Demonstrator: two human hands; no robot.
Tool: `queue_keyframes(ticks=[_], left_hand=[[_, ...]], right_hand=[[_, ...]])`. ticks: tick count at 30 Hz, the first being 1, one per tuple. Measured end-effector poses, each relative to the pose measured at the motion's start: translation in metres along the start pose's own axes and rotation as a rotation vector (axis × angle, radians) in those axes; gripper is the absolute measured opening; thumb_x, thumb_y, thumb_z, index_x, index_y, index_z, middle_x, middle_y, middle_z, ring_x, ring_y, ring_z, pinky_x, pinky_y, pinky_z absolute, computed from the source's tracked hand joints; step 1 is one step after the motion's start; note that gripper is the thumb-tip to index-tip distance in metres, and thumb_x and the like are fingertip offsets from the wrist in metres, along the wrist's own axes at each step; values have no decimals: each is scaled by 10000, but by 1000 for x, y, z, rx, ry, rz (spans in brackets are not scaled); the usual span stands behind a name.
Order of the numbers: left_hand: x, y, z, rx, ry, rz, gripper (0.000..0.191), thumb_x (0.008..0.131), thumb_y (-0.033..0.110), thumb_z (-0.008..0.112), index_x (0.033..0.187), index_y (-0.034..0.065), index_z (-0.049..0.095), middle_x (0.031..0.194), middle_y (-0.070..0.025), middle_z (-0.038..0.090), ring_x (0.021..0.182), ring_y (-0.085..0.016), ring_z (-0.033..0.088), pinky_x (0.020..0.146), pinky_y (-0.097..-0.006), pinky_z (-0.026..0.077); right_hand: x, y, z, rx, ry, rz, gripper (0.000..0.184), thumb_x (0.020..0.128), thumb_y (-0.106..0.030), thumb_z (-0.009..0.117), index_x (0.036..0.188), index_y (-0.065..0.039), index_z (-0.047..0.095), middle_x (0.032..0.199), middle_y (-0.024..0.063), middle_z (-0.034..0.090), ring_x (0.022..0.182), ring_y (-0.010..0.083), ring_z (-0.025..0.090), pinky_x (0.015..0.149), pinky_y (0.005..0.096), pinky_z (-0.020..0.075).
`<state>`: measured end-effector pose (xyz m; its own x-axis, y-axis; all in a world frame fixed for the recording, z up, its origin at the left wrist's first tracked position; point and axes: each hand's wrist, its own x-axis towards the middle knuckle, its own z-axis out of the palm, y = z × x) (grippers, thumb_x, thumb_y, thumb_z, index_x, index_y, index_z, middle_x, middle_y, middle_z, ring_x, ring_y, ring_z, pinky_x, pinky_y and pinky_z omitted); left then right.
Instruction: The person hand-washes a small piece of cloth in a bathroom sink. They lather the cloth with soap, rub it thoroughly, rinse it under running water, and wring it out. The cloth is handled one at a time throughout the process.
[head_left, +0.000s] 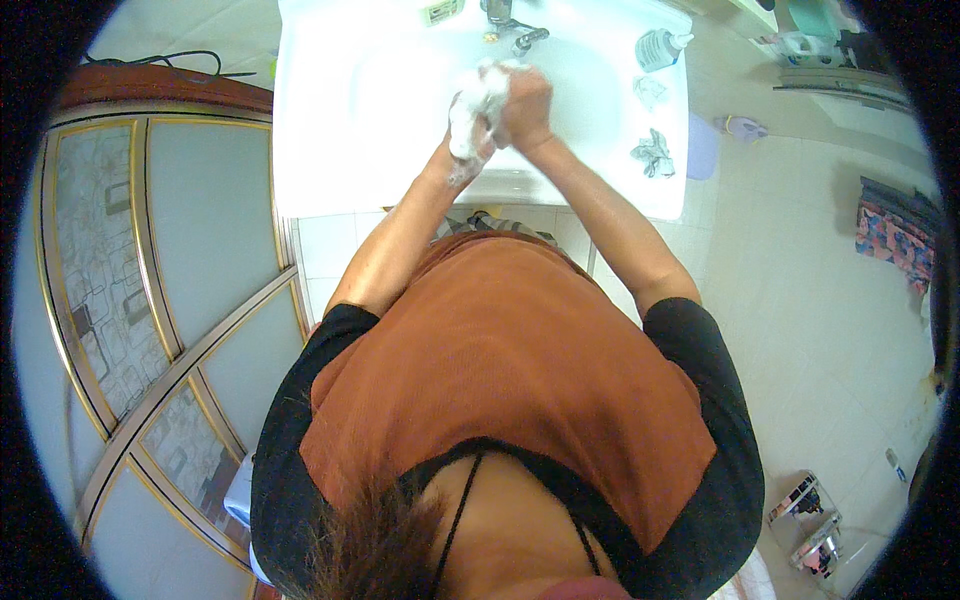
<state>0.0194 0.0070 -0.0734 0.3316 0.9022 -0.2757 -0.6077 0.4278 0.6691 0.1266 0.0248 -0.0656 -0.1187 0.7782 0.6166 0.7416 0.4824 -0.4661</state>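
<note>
Over a white washbasin (375, 180), my two hands are pressed together in front of the faucet (525, 37). Thick white foam (484, 94) covers most of my left hand (472, 139) and runs down to the wrist. My right hand (529, 105) is curled against it from the right, its knuckles mostly bare. The foam hides the fingers, and whether anything is between the hands cannot be told. A bar-like item with a green and yellow wrapper or holder (442, 10) lies behind the basin.
On the basin's right rim are a bottle with a nozzle (660, 49), a pale crumpled piece (649, 90) and a crumpled grey-white cloth or wrapper (655, 154). Framed panels (217, 217) stand at the left, with a black cable (180, 58) above them. A wire rack (810, 517) is at lower right.
</note>
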Motion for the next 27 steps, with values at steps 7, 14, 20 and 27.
queue_keyframes(ticks=[7,14,20,27], left_hand=[[1,9,2,252,-71,168,378,904,164,462,1258,40,415,1136,-66,532,1033,-157,514,910,-287,415],[-8,15,7,409,-88,336,542,830,163,553,1326,65,357,1128,-82,536,988,-170,530,854,-297,456],[-18,43,-16,952,-62,488,625,801,131,550,1365,41,296,1156,-112,515,922,-185,551,771,-292,453],[-22,47,-3,154,-134,86,455,867,166,516,1279,15,399,1014,-42,549,847,-113,543,703,-246,449]], right_hand=[[1,-19,-6,75,117,-116,143,747,-145,541,793,-46,633,601,153,573,545,316,563,532,393,419],[11,41,-1,581,29,727,155,848,-181,534,847,-60,631,776,76,628,672,190,595,552,307,469],[22,25,-26,1478,214,1030,313,875,-179,581,1110,14,509,1050,84,559,935,154,562,810,268,495],[21,26,-35,1370,-21,918,236,859,-153,592,1043,-8,560,1004,73,582,924,152,567,791,275,488]])
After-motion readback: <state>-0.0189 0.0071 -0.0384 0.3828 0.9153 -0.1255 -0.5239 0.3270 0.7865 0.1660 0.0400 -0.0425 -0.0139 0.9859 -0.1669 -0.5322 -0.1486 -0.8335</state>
